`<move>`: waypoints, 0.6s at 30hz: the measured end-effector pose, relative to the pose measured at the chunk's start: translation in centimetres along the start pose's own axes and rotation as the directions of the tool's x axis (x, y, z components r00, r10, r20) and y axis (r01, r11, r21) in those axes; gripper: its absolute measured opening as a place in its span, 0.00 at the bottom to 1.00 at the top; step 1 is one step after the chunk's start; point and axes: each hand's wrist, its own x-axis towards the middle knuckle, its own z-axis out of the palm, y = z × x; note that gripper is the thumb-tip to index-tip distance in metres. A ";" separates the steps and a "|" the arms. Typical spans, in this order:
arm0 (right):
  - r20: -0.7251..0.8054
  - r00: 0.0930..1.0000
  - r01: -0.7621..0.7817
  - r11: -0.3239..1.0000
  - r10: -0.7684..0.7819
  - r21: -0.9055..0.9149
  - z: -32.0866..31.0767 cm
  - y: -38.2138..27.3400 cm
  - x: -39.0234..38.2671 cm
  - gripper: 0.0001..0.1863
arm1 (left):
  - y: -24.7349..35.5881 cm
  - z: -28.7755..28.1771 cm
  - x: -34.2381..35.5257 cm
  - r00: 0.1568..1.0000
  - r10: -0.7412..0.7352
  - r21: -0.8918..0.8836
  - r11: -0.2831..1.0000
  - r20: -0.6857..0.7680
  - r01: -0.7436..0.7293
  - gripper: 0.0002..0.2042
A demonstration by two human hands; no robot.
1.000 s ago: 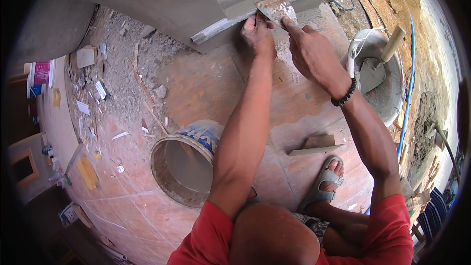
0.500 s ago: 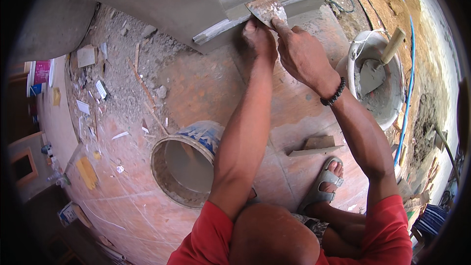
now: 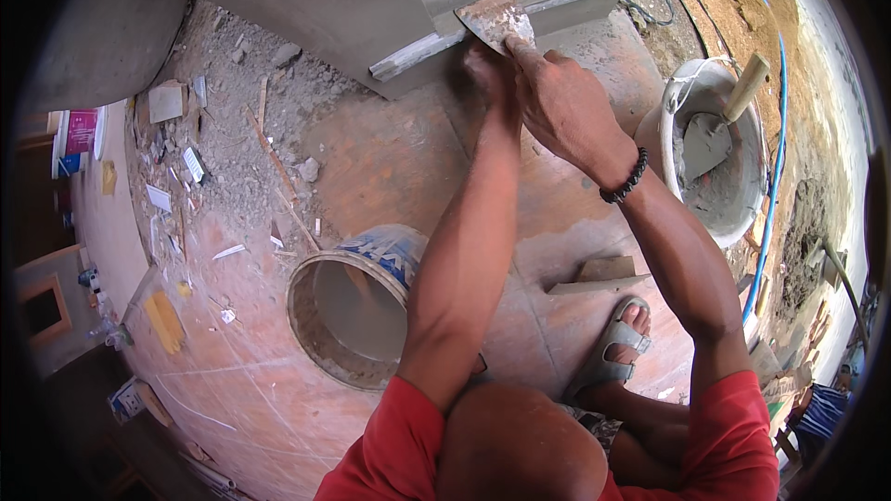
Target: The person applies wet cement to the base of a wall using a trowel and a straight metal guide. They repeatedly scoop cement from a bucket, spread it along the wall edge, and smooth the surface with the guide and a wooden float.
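My right hand [image 3: 571, 111], with a black beaded bracelet at the wrist, grips a broad putty knife [image 3: 497, 20]. Its blade is crusted with grey residue and lies against a pale straight strip [image 3: 422, 54] on the grey plastered surface [image 3: 334, 9]. Just below the blade is my left hand [image 3: 487, 70], close to the strip's lower edge. Motion blur and the knife conceal its fingers, so I cannot see whether it holds anything.
On the right stands a bucket [image 3: 670, 158] of grey mortar with a wooden-handled trowel [image 3: 745, 88] in it. A second bucket [image 3: 306, 339] holds greyish liquid by my left arm. Tile pieces [image 3: 599, 276] lie near my foot; rubble [image 3: 269, 83] covers the floor left. A blue hose [image 3: 780, 130] runs far right.
The putty knife and my right hand have shifted slightly left along the strip. My left hand has moved a little and is now blurred. The view has shifted slightly.
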 end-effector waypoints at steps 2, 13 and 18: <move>0.019 1.000 -0.002 1.000 0.003 -0.016 0.1 -0.2 0.0 0.21 | -0.2 -0.3 0.0 1.000 -0.001 0.052 0.999 0.011 0.001 0.14; 0.008 1.000 -0.014 0.999 0.014 0.032 -1.0 -0.9 -1.6 0.21 | 1.4 0.2 -1.3 0.964 -0.264 -0.131 0.955 0.026 0.265 0.15; -0.010 1.000 -0.005 1.000 0.005 -0.017 0.8 -1.3 0.0 0.22 | 1.0 -1.1 -2.4 0.955 -0.080 -0.112 0.987 0.284 0.116 0.15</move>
